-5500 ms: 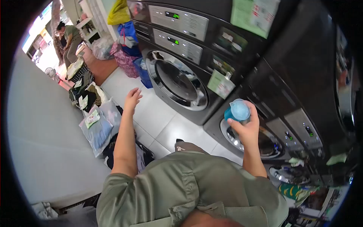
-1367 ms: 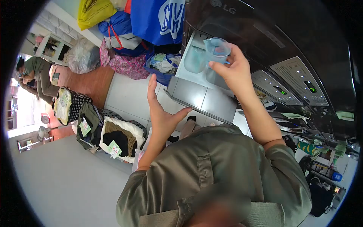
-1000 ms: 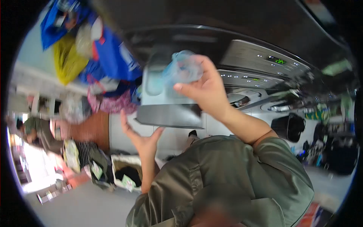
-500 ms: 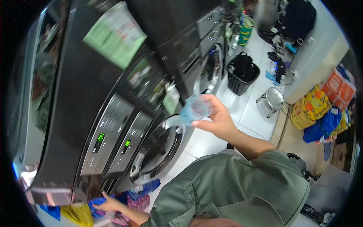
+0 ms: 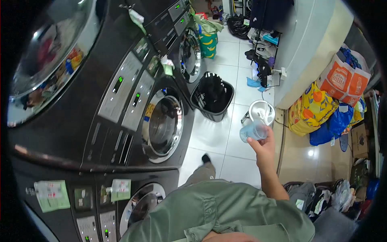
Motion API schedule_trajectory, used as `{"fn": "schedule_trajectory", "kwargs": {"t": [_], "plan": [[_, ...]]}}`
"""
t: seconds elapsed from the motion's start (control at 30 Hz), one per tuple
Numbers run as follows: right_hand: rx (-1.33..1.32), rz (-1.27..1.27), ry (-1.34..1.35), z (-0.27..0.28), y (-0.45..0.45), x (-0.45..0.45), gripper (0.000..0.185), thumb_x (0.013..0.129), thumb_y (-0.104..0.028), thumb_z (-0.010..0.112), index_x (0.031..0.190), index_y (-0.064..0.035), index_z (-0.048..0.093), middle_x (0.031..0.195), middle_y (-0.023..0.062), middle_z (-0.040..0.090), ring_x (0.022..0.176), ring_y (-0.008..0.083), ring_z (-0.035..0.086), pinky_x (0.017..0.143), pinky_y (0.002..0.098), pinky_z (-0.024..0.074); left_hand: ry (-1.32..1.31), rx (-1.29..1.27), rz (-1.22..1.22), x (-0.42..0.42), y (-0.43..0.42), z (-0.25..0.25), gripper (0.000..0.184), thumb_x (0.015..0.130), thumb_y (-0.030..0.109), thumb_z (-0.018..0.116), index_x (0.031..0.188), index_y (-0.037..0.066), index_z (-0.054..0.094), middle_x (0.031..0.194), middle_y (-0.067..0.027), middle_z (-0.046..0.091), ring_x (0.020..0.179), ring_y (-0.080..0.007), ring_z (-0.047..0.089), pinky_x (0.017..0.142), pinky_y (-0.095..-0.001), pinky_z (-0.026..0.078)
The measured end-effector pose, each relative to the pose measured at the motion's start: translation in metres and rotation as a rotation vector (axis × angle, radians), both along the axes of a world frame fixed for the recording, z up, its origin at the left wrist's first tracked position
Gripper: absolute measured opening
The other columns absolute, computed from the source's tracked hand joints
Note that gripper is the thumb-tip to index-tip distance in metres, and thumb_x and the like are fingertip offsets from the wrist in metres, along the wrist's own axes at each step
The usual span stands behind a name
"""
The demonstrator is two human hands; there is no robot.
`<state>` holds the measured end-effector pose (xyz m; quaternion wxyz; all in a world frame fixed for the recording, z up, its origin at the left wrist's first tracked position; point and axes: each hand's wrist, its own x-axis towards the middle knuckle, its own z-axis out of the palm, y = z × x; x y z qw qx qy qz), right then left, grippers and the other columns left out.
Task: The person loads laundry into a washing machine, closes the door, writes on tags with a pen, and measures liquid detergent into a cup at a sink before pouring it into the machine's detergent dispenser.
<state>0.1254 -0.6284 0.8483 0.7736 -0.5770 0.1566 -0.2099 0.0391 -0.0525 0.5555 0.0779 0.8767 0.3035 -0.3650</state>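
My right hand (image 5: 264,147) is closed round a translucent bluish plastic cup (image 5: 253,131), held out in front of my body over the tiled floor. The cup's mouth is tilted to one side, and whether any liquid is inside is hard to tell. Behind it, in line with the cup, stands a round metal stool (image 5: 262,111). My left hand is out of view. To the left of the cup is a black basket (image 5: 212,97) with dark cloth in it.
Black washing machines (image 5: 133,133) with round doors line the left side. Full shopping bags (image 5: 312,109) stand at the right, with clothes piles (image 5: 304,193) below them. A black-socked foot (image 5: 206,158) shows on the floor. A green banana-print bag (image 5: 208,42) stands farther back.
The view has turned along the machines, away from the opened drawer seen earlier. My right hand has carried the cup away from that drawer. My left hand has left the view.
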Motion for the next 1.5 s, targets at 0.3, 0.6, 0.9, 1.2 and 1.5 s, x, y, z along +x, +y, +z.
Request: {"fn": "schedule_trajectory", "kwargs": {"t": [0.3, 0.6, 0.9, 1.2, 1.5], "plan": [[-0.047, -0.544, -0.034, -0.01, -0.135, 0.104, 0.047, 0.071, 0.006, 0.062, 0.114, -0.0003, 0.043, 0.108, 0.0107, 0.051, 0.097, 0.0192, 0.052, 0.086, 0.0301, 0.0416, -0.167, -0.27, -1.321, 0.432, -0.166, -0.114, 0.038, 0.084, 0.033, 0.051, 0.105, 0.003, 0.059, 0.092, -0.017, 0.062, 0.082, -0.0328, 0.06, 0.073, -0.043, 0.047], [-0.182, -0.884, 0.132, -0.01, -0.251, 0.184, 0.044, 0.079, 0.0, 0.056, 0.12, 0.0, 0.039, 0.115, 0.0121, 0.048, 0.102, 0.0216, 0.05, 0.085, 0.0322, 0.0428, -0.806, -0.698, -0.793, 0.713, -0.544, 0.115, 0.047, 0.072, 0.029, 0.065, 0.108, 0.0, 0.053, 0.11, -0.0188, 0.055, 0.103, -0.033, 0.053, 0.086, -0.0358, 0.042], [-0.051, -0.565, -0.012, 0.015, -0.353, 0.383, 0.05, 0.074, 0.005, 0.06, 0.119, 0.0008, 0.039, 0.112, 0.0117, 0.048, 0.099, 0.0181, 0.05, 0.086, 0.0298, 0.0403, -1.372, -0.583, -0.533, 0.81, -0.619, 0.216, 0.058, 0.065, 0.025, 0.07, 0.116, 0.009, 0.047, 0.133, -0.0241, 0.028, 0.12, -0.0391, 0.034, 0.097, -0.0409, 0.032], [-0.092, -0.513, -0.108, -0.017, -0.437, 0.565, 0.054, 0.07, 0.008, 0.06, 0.119, -0.0008, 0.039, 0.114, 0.011, 0.047, 0.102, 0.0204, 0.05, 0.09, 0.0328, 0.0398, -1.819, -0.516, -0.587, 1.017, -0.744, 0.326, 0.048, 0.065, 0.024, 0.072, 0.109, 0.015, 0.056, 0.136, -0.0247, 0.021, 0.121, -0.0394, 0.033, 0.099, -0.0401, 0.03], [-0.057, -0.301, -0.164, 0.006, -0.508, 0.778, 0.056, 0.071, 0.0, 0.063, 0.12, 0.0028, 0.037, 0.111, 0.0163, 0.049, 0.101, 0.0239, 0.052, 0.088, 0.0349, 0.0416, -2.035, 0.239, -0.261, 1.147, -0.792, 0.355, 0.034, 0.063, 0.023, 0.071, 0.096, 0.019, 0.063, 0.124, -0.0163, 0.034, 0.109, -0.0357, 0.036, 0.089, -0.0442, 0.032]]}}
